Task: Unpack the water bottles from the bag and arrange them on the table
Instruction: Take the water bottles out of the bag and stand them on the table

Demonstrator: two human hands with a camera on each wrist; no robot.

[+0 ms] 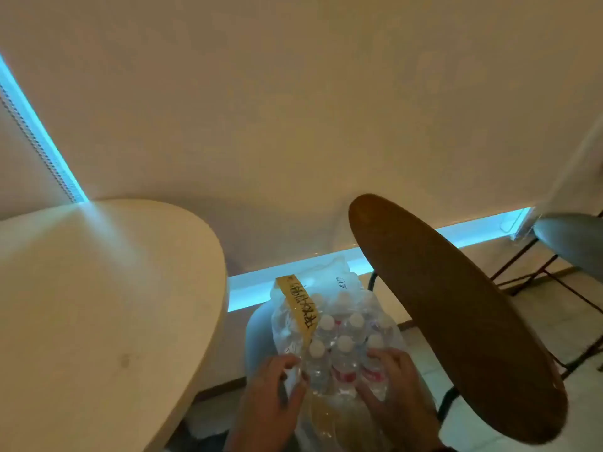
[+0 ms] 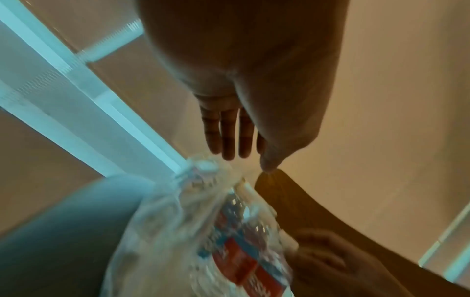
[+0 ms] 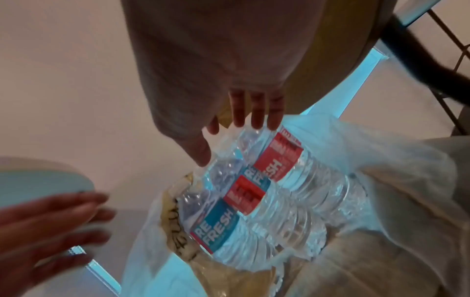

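A plastic-wrapped pack of water bottles (image 1: 336, 340) with white caps and red and blue labels stands on a grey chair seat (image 1: 256, 334), inside a loose clear bag. A yellow tape strip (image 1: 298, 305) with writing runs over its top. My left hand (image 1: 293, 370) is at the pack's near left corner; in the left wrist view its fingers (image 2: 229, 140) are straight, just above the bag's plastic (image 2: 203, 201). My right hand (image 1: 375, 360) lies on the near right bottles, its straight fingers (image 3: 257, 112) touching the wrap over the bottles (image 3: 267, 191).
A round cream table (image 1: 98, 305) is to the left of the chair. The chair's brown wooden back (image 1: 456, 321) rises close on the right of the pack. Another grey chair (image 1: 571, 243) with black legs stands at the far right. A drawn blind fills the background.
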